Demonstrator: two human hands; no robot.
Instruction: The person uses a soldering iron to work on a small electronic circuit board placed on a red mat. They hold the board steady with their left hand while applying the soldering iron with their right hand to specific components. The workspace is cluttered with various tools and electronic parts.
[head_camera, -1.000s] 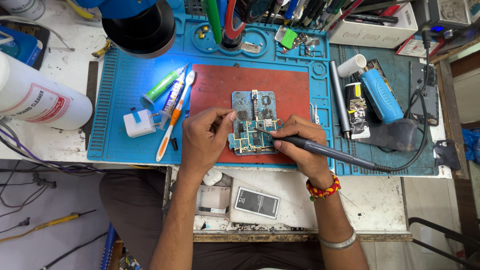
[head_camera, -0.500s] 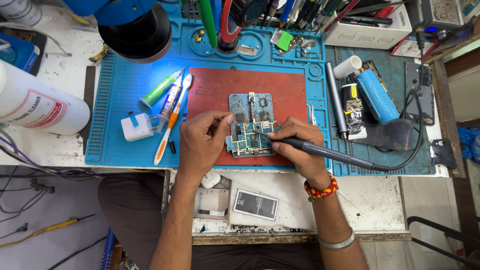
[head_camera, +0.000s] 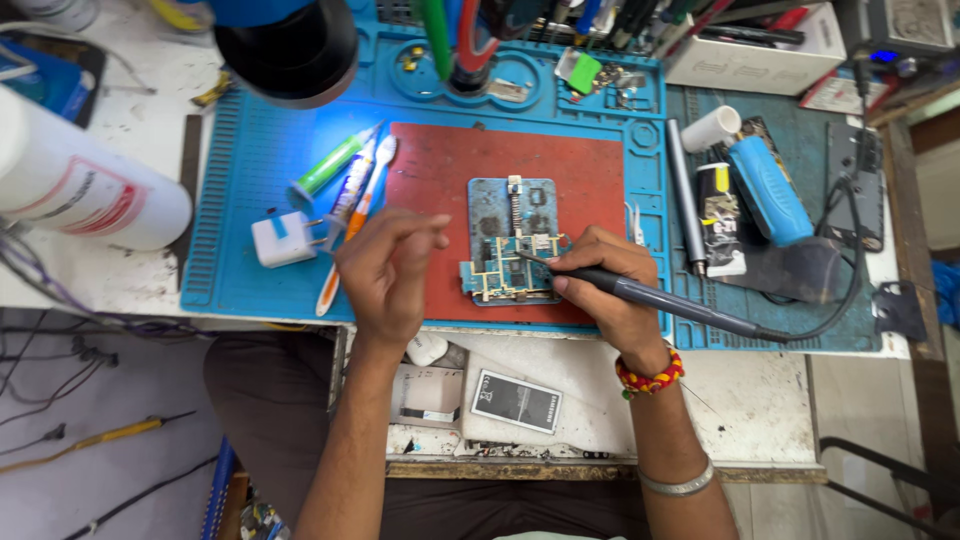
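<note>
a blue work mat (head_camera: 250, 190) covered the bench, with a red pad (head_camera: 440, 200) laid on it, likely to shield the mat from heat. on the pad a metal holder (head_camera: 495, 200) kept a small circuit board (head_camera: 500, 278) flat and steady. the right hand (head_camera: 610, 290) gripped a soldering iron (head_camera: 680, 308) like a pen, tip on the board. the left hand (head_camera: 385, 270) hovered beside the board, thumb and forefinger pinched; whether they held anything was unclear.
</note>
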